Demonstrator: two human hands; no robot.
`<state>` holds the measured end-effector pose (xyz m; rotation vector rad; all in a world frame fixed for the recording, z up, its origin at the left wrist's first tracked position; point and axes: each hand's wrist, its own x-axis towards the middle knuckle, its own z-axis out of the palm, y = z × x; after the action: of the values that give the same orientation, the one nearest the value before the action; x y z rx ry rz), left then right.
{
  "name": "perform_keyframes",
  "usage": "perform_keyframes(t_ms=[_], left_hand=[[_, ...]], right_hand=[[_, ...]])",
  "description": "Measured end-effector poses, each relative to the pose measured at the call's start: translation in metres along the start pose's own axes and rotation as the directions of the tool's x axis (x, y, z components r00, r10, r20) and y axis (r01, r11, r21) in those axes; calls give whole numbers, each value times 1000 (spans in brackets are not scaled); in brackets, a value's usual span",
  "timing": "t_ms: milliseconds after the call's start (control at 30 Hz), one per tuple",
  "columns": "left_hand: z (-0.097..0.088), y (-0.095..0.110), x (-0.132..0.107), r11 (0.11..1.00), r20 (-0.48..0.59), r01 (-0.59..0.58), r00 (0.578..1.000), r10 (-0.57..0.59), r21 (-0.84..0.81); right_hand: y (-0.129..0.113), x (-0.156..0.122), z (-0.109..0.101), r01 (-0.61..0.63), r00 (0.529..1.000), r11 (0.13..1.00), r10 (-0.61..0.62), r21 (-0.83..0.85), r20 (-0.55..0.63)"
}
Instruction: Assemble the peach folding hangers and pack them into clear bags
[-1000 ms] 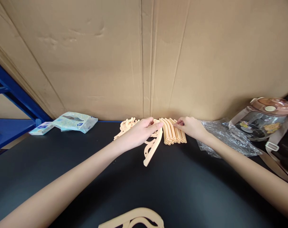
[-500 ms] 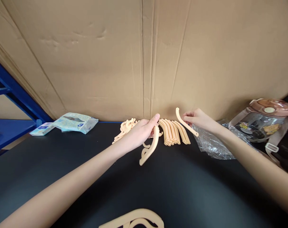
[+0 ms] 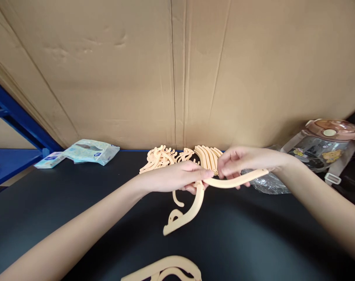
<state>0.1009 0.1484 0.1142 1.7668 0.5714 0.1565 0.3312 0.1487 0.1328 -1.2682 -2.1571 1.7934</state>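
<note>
My left hand point(image 3: 185, 176) is closed on a peach plastic folding hanger, whose curved arm point(image 3: 192, 210) hangs down toward me. A thin hook point(image 3: 178, 199) shows below the hand. A second hanger arm point(image 3: 238, 180) extends right from under the left thumb, its near end hidden there. My right hand point(image 3: 236, 160) is curled at this second arm, with fingertips showing beneath it. Behind the hands lie a stack of curved hanger arms point(image 3: 206, 156) and a jumbled pile of hanger hooks point(image 3: 158, 157). Another hanger point(image 3: 165, 266) is cut off by the bottom edge.
A crumpled clear plastic bag point(image 3: 267, 182) lies behind the right wrist, beside a strapped water bottle point(image 3: 320, 146). Tissue packs point(image 3: 91, 151) rest at the back left, near a blue metal frame point(image 3: 19, 121). A cardboard wall point(image 3: 121, 78) stands behind the black table point(image 3: 236, 242).
My left hand has come nearer with the hanger, its arm swinging lower. My right hand has carried the second arm left and down, and its end now meets the left hand.
</note>
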Motion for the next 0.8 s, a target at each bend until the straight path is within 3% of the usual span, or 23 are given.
perform_keyframes(t_ms=[100, 167, 233, 367, 633, 800], left_hand=[[-5, -2, 2, 998, -129, -4, 992, -4, -60], [-8, -6, 5, 999, -213, -14, 977, 4, -48], [-10, -9, 7, 999, -261, -24, 965, 11, -47], [-10, -10, 11, 998, -351, -28, 936, 4, -64], [-10, -8, 11, 994, -430, -25, 903, -22, -102], [-5, -9, 12, 988, -467, -1, 881, -73, -156]], right_hand=[[14, 5, -19, 5, 965, 996, -27, -84, -261], [33, 11, -32, -160, 866, 964, 34, -211, -499], [54, 19, -43, -278, 801, 934, 96, -225, -590], [79, 35, -48, -378, 769, 889, 146, -259, -622], [77, 41, -36, -281, 801, 884, 2, -373, -599], [61, 37, -29, -276, 707, 860, -121, -429, -697]])
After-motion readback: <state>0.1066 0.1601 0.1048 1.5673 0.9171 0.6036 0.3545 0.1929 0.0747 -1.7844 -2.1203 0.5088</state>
